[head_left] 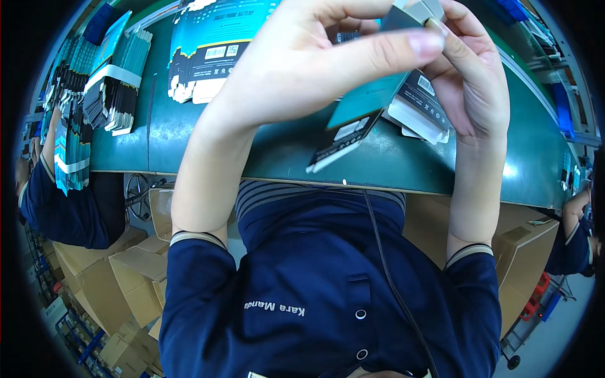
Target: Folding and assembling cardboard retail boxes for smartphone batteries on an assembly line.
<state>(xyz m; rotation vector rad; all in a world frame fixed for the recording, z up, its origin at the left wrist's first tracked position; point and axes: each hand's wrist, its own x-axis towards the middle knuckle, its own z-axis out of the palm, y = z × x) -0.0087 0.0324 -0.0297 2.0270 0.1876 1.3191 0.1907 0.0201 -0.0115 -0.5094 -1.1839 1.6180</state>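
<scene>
My left hand (302,57) and my right hand (472,75) are raised close to the camera, both gripping one flat teal and black carton (365,101). The left thumb presses along its upper edge, and the right fingers pinch its top corner and a white flap (419,120). The carton hangs tilted above the green table (157,138), its lower black end pointing toward the table's near edge. My fingers hide the top part of the carton.
A stack of flat teal cartons (214,44) lies at the table's far side. Banded carton bundles (113,88) stand at the left. Brown cardboard boxes (126,277) sit below the table. Other people in dark blue sleeves are at the left (63,208) and right (573,233).
</scene>
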